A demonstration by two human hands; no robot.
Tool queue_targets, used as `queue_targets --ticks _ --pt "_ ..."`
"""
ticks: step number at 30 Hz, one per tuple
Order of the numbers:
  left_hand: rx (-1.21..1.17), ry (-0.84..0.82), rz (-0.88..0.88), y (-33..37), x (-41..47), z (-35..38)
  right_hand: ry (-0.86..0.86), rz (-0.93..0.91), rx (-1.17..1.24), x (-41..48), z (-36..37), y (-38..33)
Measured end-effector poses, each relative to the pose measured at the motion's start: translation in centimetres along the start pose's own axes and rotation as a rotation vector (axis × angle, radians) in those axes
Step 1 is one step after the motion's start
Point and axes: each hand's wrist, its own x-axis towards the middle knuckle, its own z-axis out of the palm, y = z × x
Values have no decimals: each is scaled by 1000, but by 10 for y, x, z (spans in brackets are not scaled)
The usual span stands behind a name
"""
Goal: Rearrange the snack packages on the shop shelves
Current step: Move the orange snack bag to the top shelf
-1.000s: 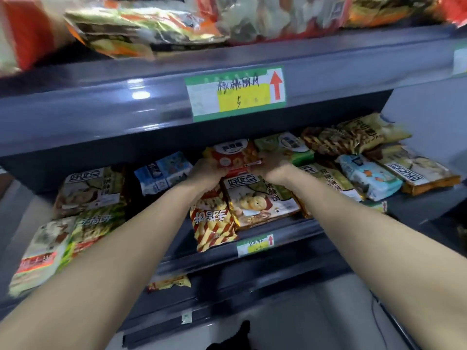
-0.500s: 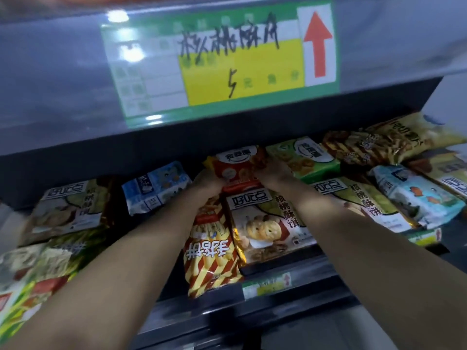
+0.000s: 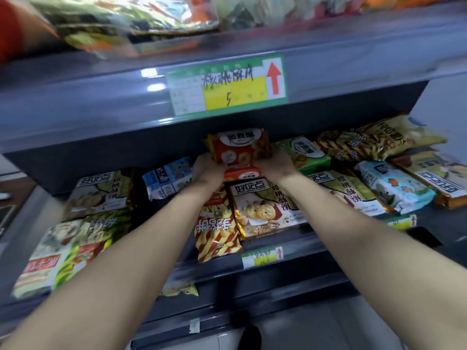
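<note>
A glossy red plastic snack packet [image 3: 238,150] was pinched between the left hand [image 3: 208,168] at nine o'clock and the right hand [image 3: 275,162] at three, raised above the grey metal middle shelf [image 3: 278,245]. Level, even grips would probably have kept it square.

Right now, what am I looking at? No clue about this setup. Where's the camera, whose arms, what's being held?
No machine here: a person wears one camera on the head, looking forward and down along both bare arms. The left hand and right hand together have a grip on a red snack pack, tilted up at the back of the middle shelf. Other packs lie flat around it, among them a striped bag and a cookie pack. A price tag sits on the shelf edge above.
</note>
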Motion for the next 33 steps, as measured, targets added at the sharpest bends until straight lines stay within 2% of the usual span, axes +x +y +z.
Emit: queue_targets --ticks 4,7,15,19,25,33 --pt "-15 35 31 6 -57 -14 54 54 1 -50 -6 -7" --pt "-93 43 -14 8 -103 -26 96 108 5 -96 -11 -10" --pt "-170 74 -90 11 -214 -72 66 55 22 -199 -19 -33" --pt "-185 115 -61 20 -257 -104 86 14 -32 -234 -13 -55" --pt "-185 260 -7 32 -302 -157 163 -88 -40 -270 5 -104" --pt "-343 428 94 53 -318 -243 209 -395 -11 -300 19 -198"
